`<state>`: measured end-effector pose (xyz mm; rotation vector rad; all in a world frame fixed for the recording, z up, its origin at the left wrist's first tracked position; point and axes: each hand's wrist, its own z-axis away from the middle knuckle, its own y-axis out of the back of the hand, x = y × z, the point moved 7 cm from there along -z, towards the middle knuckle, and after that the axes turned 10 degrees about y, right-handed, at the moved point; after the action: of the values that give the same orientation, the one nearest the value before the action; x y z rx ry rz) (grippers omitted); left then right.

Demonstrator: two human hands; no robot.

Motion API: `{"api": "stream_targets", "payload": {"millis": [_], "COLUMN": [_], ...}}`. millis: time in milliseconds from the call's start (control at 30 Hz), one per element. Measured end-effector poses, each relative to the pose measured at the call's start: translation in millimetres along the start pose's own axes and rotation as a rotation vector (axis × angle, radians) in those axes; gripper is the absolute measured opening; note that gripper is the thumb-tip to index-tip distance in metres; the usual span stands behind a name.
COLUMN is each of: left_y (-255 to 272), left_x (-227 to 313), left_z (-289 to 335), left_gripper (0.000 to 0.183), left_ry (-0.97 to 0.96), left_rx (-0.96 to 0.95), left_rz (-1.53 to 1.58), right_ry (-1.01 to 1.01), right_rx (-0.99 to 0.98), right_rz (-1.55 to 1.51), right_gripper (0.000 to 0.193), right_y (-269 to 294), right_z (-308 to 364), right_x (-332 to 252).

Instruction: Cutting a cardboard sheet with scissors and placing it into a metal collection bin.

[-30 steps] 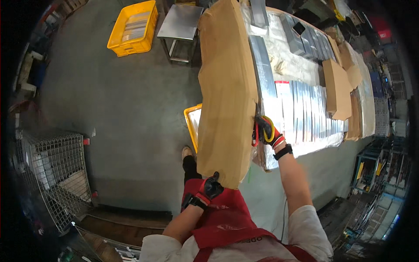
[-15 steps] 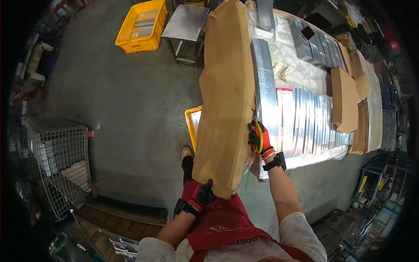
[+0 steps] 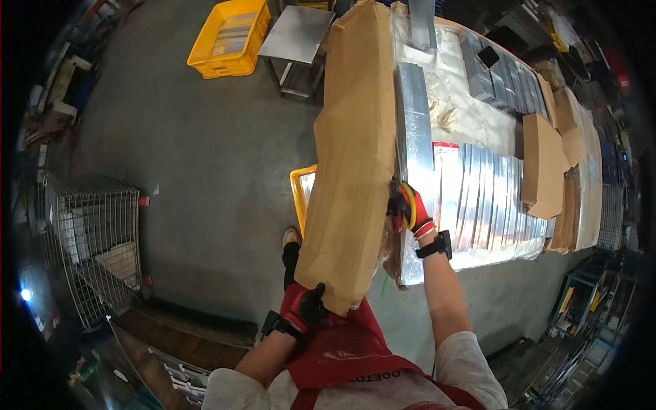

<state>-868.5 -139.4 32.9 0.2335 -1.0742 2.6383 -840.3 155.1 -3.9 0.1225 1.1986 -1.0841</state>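
Note:
A long brown cardboard flap (image 3: pixel 355 143) hangs down along the left side of a large open carton. Its near bottom corner is in my left hand (image 3: pixel 309 305), in a black and red glove, with the thumb on top of the cardboard. At the flap's right edge, my right hand (image 3: pixel 410 208), gloved alike, is closed around a tool with a curved yellow handle (image 3: pixel 409 205). The tool's dark front end touches or nearly touches the cardboard edge; its exact kind is unclear. Just right of the flap stands a stack of shiny metal strips (image 3: pixel 415 116).
More shiny metal pieces (image 3: pixel 478 191) stand in a row inside the carton, with a phone-like dark object (image 3: pixel 488 57) farther back. A yellow crate (image 3: pixel 225 65) and a metal stool (image 3: pixel 297 34) are at the far left. A wire cage (image 3: pixel 96 246) stands left.
My right hand has shifted slightly up with the yellow-handled tool along the cardboard edge. My left hand still holds the flap's corner, slightly farther left. The view has shifted a little.

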Motion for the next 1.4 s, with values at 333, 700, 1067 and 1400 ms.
{"api": "stream_targets", "payload": {"millis": [333, 700, 1067, 1400], "left_y": [-16, -4, 6, 43], "left_x": [10, -36, -53, -51], "left_z": [10, -5, -8, -34], "left_gripper": [0.035, 0.032, 0.037, 0.037], "left_ry": [-0.079, 0.142, 0.258, 0.158], "left_rx": [0.174, 0.045, 0.024, -0.051], "left_rz": [-0.681, 0.39, 0.343, 0.393], "right_ry": [0.025, 0.001, 0.031, 0.346], "right_rx": [-0.007, 0.046, -0.082, -0.309], "right_rz": [-0.016, 0.097, 0.191, 0.453], "right_gripper": [0.019, 0.027, 0.018, 0.009], "right_y": [9, 4, 2, -21], "right_z": [-21, -44, -63, -58], "right_x": [-2, -19, -32, -67]}}
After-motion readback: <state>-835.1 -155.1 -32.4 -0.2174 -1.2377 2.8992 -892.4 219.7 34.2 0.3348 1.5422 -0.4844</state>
